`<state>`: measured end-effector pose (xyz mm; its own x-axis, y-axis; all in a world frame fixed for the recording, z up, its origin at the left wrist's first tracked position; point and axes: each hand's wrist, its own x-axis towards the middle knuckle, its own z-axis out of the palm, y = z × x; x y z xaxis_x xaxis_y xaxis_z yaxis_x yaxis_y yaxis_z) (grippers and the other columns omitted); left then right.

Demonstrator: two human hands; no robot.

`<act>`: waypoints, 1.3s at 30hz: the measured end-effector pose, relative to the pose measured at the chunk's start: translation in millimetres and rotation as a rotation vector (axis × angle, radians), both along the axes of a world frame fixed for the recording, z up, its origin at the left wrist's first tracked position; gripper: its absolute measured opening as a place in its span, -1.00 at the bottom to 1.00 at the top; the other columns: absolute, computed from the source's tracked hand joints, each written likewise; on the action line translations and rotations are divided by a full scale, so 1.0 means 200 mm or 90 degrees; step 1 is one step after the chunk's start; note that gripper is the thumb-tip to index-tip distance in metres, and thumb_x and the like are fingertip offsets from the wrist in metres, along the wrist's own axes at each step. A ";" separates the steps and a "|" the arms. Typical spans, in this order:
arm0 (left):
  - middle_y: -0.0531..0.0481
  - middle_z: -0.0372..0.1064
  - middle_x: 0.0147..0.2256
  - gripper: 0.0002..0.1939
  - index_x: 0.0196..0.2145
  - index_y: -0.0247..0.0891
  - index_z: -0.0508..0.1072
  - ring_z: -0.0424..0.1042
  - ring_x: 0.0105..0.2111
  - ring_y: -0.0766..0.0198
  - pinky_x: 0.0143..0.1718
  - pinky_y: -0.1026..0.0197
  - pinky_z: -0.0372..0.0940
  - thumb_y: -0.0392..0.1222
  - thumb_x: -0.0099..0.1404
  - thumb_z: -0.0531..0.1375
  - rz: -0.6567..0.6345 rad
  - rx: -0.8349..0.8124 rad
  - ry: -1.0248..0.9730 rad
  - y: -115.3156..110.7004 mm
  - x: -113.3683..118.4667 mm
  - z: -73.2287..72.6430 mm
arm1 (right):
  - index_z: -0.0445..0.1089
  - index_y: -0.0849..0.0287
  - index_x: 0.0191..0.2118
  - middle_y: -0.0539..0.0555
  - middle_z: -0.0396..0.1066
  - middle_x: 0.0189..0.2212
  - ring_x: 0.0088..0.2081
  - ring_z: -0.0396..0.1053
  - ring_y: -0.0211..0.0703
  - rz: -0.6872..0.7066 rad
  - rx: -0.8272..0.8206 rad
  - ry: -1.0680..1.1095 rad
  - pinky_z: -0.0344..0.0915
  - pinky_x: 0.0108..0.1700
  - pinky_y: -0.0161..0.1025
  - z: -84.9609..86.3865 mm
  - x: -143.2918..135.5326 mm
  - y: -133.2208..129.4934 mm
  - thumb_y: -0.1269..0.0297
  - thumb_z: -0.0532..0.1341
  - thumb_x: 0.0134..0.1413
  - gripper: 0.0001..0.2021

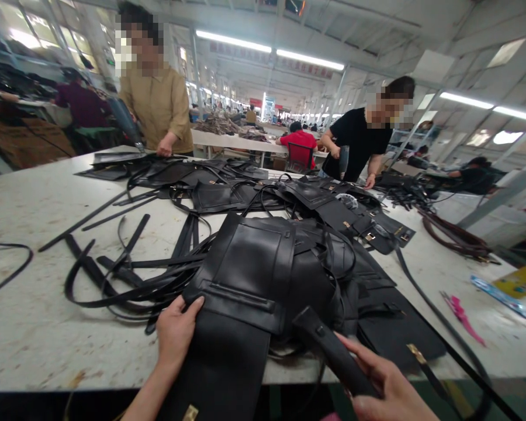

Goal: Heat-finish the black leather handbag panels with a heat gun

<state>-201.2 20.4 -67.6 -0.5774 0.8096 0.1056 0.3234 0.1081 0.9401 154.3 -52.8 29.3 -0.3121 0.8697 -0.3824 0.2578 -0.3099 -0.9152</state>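
My left hand (pixel 175 330) grips the left edge of a black leather bag piece (pixel 245 257), its thumb lying on top. The piece has a stitched pocket panel and a long flap that hangs over the front table edge, with a gold clasp (pixel 190 413) at its lower end. In my right hand (pixel 388 386) is a black hand-held tool (pixel 333 345) with a long rounded body, its far end close to the bag piece. Its exact kind does not show. Black straps (pixel 135 298) fan out left of my left hand.
Many black bag pieces (pixel 228 196) are piled across the white table (pixel 30 333). Two co-workers stand opposite; the right one holds a heat gun (pixel 343 162). At right lie brown straps (pixel 451 237), a pink tool (pixel 462 316), a blue-white strip (pixel 499 297) and a dark cable (pixel 447 333).
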 end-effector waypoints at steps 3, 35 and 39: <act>-0.04 0.50 -0.33 -0.62 -0.29 -0.29 0.47 0.42 -0.28 0.09 -0.26 0.18 0.29 -0.01 -0.04 0.21 -0.019 0.004 -0.002 0.00 0.00 0.00 | 0.17 0.17 0.09 0.05 0.40 -0.37 -0.27 0.32 -0.02 0.016 -0.006 0.006 0.24 -0.25 -0.26 -0.05 -0.03 -0.04 0.31 0.25 -0.43 -0.24; -0.08 0.48 -0.50 -0.68 -0.47 -0.39 0.49 0.41 -0.49 0.11 -0.43 0.16 0.25 -0.05 -0.11 0.26 -0.232 -0.172 -0.192 -0.10 -0.06 0.25 | 0.06 0.22 0.14 0.10 0.39 -0.18 -0.60 0.29 -0.28 -0.023 0.110 0.104 0.19 -0.60 -0.36 -0.10 -0.38 0.14 0.44 0.11 -0.37 -0.25; -0.01 0.46 -0.53 -0.72 -0.50 -0.34 0.47 0.40 -0.46 0.13 -0.40 0.19 0.23 -0.03 -0.08 0.23 -0.265 -0.141 -0.106 -0.05 -0.12 0.43 | -0.01 0.23 0.16 0.04 0.41 -0.35 -0.68 0.20 -0.33 -0.135 0.126 0.116 0.14 -0.68 -0.37 -0.04 -0.32 0.19 0.36 0.15 -0.32 -0.23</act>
